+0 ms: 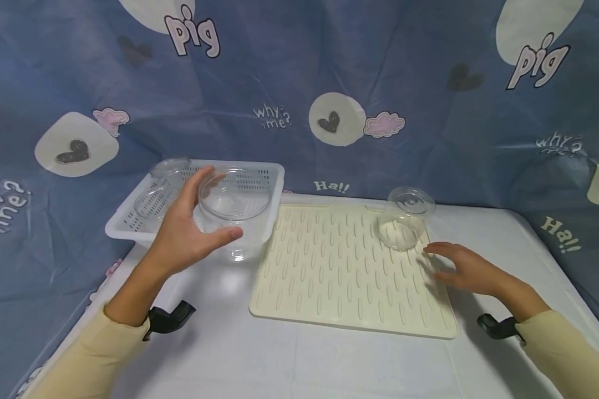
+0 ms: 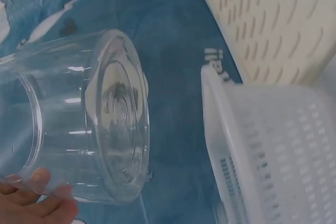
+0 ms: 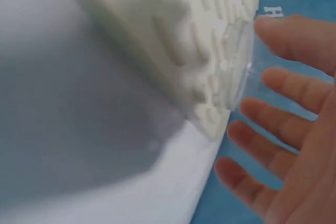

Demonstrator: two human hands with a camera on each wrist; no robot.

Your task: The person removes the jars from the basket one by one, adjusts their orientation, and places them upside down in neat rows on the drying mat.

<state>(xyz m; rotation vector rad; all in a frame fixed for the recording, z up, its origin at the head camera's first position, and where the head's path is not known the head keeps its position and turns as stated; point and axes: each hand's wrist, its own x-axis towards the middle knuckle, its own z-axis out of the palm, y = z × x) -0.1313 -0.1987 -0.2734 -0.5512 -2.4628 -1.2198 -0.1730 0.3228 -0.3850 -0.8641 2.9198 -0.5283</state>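
Note:
My left hand [image 1: 184, 235] grips a clear round container [image 1: 234, 194] from its left side, thumb in front and fingers behind. It is raised over the right part of the white basket [image 1: 116, 230]. In the left wrist view its ringed base [image 2: 123, 114] faces the basket, and the fingers [image 2: 39, 205] lie along its wall. Fingers spread and slightly bent, my right hand [image 1: 471, 269] hovers near the right edge of the cream mat [image 1: 351, 266], holding nothing. Just beyond its fingertips, another clear container [image 1: 404, 221] stands on the mat's far right corner.
More clear round pieces [image 1: 155, 202] lie in the basket's left part, one resting up at its back rim. White cloth [image 1: 299, 360] covers the table. A blue printed sheet [image 1: 279, 72] hangs right behind the basket and mat.

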